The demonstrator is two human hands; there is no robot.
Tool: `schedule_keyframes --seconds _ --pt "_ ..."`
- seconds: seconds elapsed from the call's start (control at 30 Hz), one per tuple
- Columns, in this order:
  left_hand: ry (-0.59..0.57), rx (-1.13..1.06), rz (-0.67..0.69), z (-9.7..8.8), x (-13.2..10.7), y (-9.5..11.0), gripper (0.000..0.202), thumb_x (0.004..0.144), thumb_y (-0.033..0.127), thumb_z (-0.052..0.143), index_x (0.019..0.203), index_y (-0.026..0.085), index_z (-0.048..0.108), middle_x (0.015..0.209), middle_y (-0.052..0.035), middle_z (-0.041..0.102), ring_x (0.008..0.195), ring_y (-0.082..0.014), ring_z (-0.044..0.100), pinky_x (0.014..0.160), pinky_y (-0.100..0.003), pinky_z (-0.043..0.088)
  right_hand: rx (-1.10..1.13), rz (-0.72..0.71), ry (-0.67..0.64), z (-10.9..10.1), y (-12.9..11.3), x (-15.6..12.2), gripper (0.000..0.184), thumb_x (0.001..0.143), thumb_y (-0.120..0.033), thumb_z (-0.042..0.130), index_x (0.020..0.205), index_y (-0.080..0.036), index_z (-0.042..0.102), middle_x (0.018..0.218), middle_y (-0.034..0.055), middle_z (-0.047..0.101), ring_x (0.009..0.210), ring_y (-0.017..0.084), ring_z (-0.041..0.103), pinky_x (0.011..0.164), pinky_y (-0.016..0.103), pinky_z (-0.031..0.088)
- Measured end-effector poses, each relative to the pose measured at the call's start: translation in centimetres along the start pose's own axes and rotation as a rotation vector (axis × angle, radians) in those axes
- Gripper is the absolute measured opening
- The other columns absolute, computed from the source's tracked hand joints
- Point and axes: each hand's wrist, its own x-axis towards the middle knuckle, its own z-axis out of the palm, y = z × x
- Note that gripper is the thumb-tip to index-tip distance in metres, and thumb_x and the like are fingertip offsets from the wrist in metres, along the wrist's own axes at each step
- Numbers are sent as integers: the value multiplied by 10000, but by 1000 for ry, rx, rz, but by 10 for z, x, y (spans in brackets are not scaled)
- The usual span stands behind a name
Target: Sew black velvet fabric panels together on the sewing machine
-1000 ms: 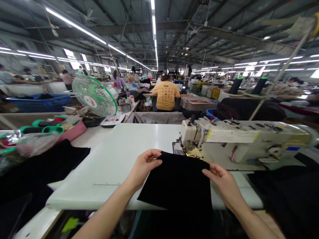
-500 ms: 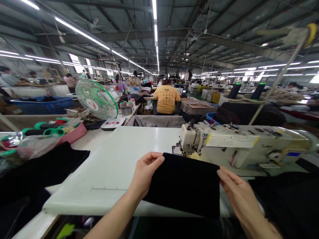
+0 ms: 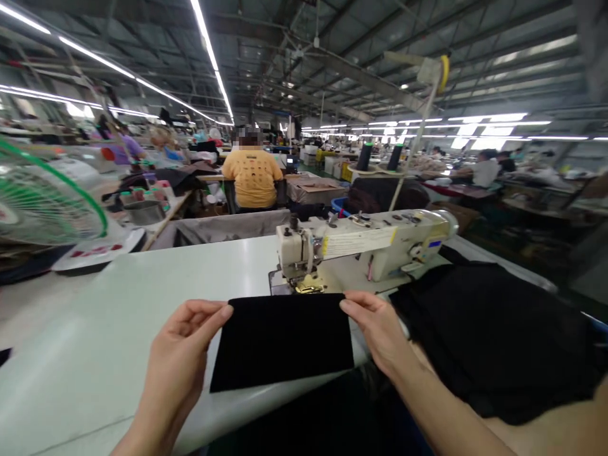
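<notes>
A flat black fabric piece (image 3: pixel 282 342) hangs between my two hands at the front of the sewing table. My left hand (image 3: pixel 183 351) pinches its upper left corner between thumb and fingers. At the upper right corner, my right hand (image 3: pixel 377 329) grips it the same way. The top edge is stretched nearly straight. Just behind the fabric stands a cream sewing machine (image 3: pixel 351 244), its needle area close to that top edge. A larger heap of black cloth (image 3: pixel 503 335) lies to the right of my right hand.
The pale tabletop (image 3: pixel 95 329) spreads out to the left. A green-rimmed fan (image 3: pixel 52 196) stands at the far left beside a metal pot (image 3: pixel 145 212). Thread cones (image 3: pixel 365 157) rise behind the machine. Ahead sits a person in a yellow shirt (image 3: pixel 253 177).
The view has swung to the right, so the machine and fabric appear further left. The black piece's top edge, tilted before, is now about level. Both hands keep their pinch on it.
</notes>
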Motion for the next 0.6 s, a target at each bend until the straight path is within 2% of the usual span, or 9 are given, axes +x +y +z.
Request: schedule_keyframes --seconds 0.3,0.4,0.6 --pt "46 -27 -81 6 -4 8 445 253 213 931 598 192 651 658 43 680 702 -74 614 702 -69 524 78 -3 -34 2 -8 -3 291 524 -333 941 673 -191 736 906 1 695 809 128 575 825 271 422" --pt "59 -33 -99 7 -6 9 421 250 187 907 581 198 647 659 45 676 691 -71 610 678 -56 525 111 17 -44 4 -11 -3 291 504 -311 946 654 -190 728 905 -5 686 810 124 565 832 266 414" --pt "69 -22 -96 6 -9 12 358 277 154 849 568 222 653 660 45 676 692 -76 609 676 -53 534 215 103 -85 7 -15 -3 312 462 -263 957 642 -184 714 795 -29 665 732 98 544 746 234 419"
